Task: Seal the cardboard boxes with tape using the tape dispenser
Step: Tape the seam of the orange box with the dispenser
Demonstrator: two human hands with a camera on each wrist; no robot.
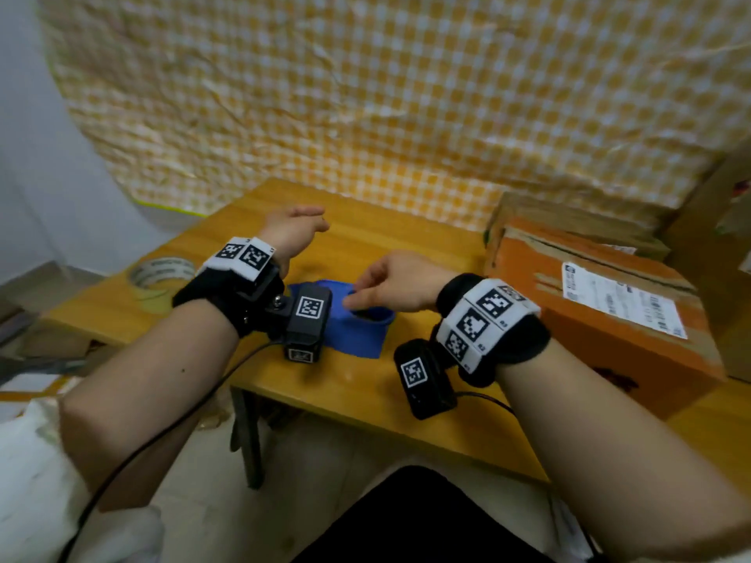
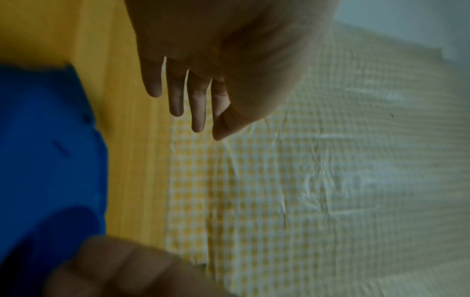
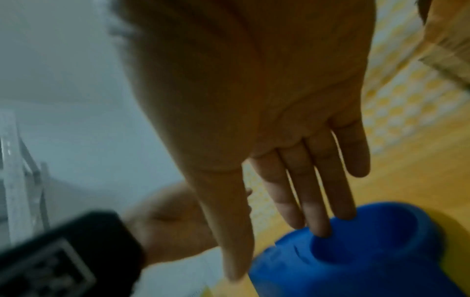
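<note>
A blue tape dispenser (image 1: 353, 335) lies in the middle of the wooden table (image 1: 357, 400). My right hand (image 1: 382, 288) hovers right over it, and in the right wrist view its straight fingertips (image 3: 318, 225) dip into the dispenser's round hollow (image 3: 368, 251) while the thumb stays outside. The left hand (image 1: 296, 229) is raised above the table behind the dispenser, with fingers (image 2: 198, 104) straight and holding nothing. An orange cardboard box (image 1: 601, 319) with a white shipping label stands at the right, apart from both hands.
A roll of pale tape (image 1: 162, 272) lies on the table's left end. A second brown box (image 1: 569, 225) sits behind the orange one. A yellow checked sheet (image 1: 406, 95) hangs behind the table. Clutter covers the floor at left.
</note>
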